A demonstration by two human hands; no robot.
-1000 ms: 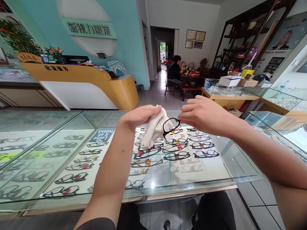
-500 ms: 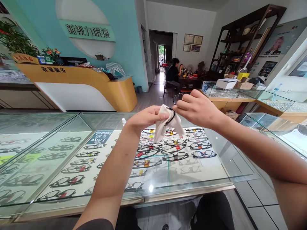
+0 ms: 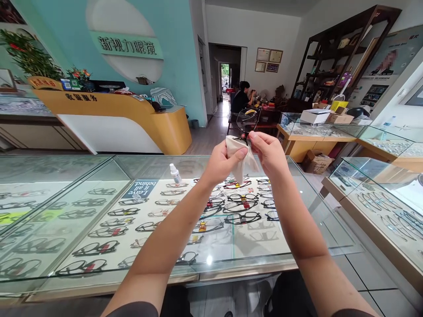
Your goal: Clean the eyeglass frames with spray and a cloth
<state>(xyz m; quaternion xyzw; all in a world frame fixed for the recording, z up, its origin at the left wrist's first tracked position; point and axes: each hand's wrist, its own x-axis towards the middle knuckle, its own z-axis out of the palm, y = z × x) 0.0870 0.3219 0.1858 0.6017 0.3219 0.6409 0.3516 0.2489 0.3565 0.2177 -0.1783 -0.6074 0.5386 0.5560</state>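
Observation:
A pair of dark-framed eyeglasses is held up over the glass counter, one round lens standing clear above my hands. My left hand is closed, thumb on top, on a pale cloth folded around the other lens. The cloth's loose end hangs below the fingers. My right hand pinches the eyeglasses' frame beside the cloth; its exact grip point is partly hidden by the fingers. Behind my left forearm, a small white bottle stands on the counter.
Beneath my hands, a glass display case contains several rows of eyeglasses. Another glass case stands to the right. A yellow and white reception desk is at the far left. A person sits at a table at the back.
My right hand has turned and come lower, its fingers now facing left. The free lens has swung up into plain view, while the cloth stays around the other one.

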